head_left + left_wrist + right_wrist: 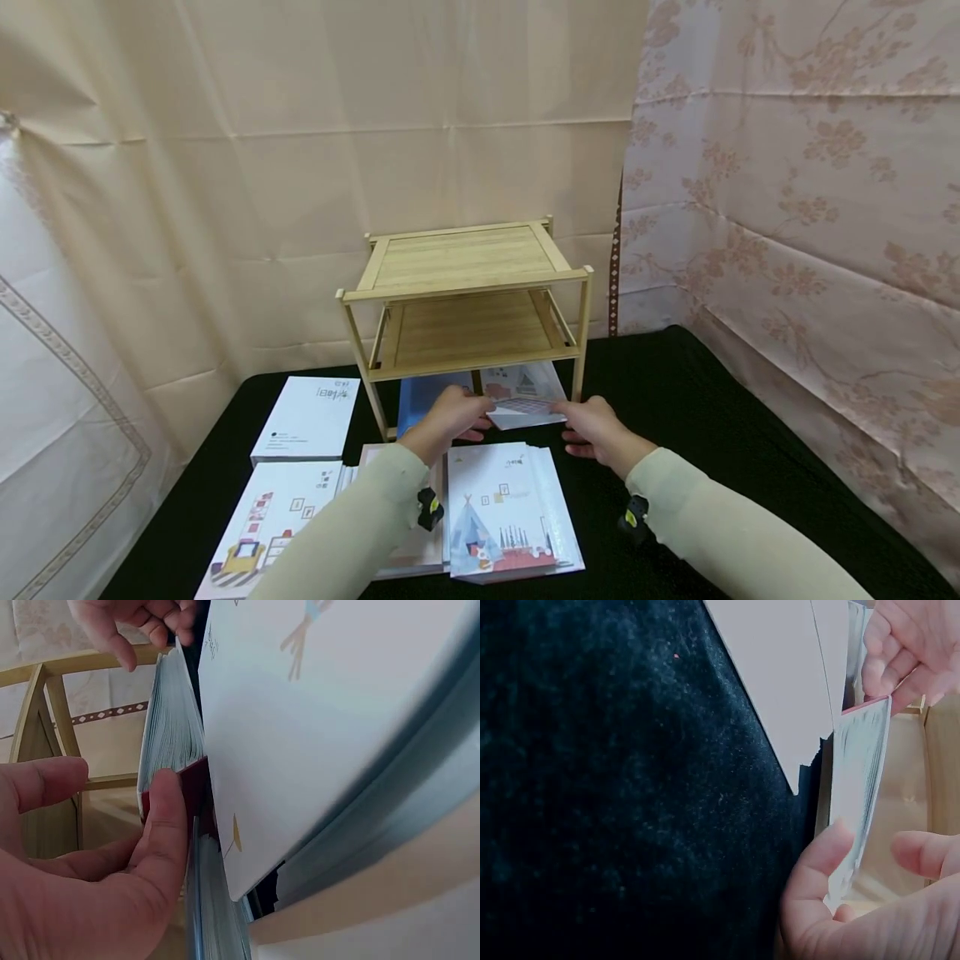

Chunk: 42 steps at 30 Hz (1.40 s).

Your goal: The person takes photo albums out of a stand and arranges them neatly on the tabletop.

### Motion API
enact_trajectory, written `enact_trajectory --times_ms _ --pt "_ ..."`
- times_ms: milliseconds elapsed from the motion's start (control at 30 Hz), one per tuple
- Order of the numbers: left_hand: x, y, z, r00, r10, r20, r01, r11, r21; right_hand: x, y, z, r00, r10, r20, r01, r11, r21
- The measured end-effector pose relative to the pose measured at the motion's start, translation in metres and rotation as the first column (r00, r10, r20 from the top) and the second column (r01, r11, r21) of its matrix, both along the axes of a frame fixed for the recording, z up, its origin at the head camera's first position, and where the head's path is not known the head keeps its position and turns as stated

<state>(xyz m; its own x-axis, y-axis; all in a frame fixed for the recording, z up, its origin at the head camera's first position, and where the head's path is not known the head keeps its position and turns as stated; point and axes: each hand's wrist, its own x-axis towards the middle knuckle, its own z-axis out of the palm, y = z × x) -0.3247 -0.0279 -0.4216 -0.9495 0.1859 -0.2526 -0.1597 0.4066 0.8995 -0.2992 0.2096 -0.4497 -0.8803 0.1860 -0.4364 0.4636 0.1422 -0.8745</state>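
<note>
A thick white book (525,396) with a pale illustrated cover lies flat below the lower board of a small wooden rack (465,329). My left hand (453,417) is at its near left corner. In the left wrist view one fingertip presses the near edge beside the red spine (196,784), while another finger stays apart from the cover. At the near right corner is my right hand (596,429). The right wrist view shows a finger (831,851) against the page edges (859,765), with another finger held off the cover.
A blue book (423,396) lies beside the white one under the rack. In front stands a stack of illustrated books (498,508); more books (307,417) lie at the left. Black cloth (660,383) covers the table, and curtains (315,167) hang behind the rack.
</note>
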Motion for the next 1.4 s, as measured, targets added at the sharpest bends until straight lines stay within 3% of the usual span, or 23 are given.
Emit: enact_trajectory --times_ms 467,767,1133,1400 --pt "-0.002 -0.007 0.004 1.000 0.004 0.008 -0.004 0.997 0.072 0.002 0.001 0.001 1.000 0.008 -0.018 -0.007 1.000 0.022" --pt "-0.002 -0.004 0.003 1.000 -0.011 0.022 0.008 0.991 0.135 0.004 0.009 0.001 0.997 0.063 -0.036 -0.060 0.995 0.076" --pt "0.007 -0.007 0.002 1.000 0.005 -0.013 -0.004 0.993 0.115 0.011 0.009 0.003 0.991 0.114 -0.065 -0.108 0.991 0.083" --pt "0.014 -0.011 0.003 1.000 -0.005 -0.009 0.006 0.986 0.164 0.020 0.008 0.012 0.988 0.136 -0.077 -0.129 0.988 0.083"
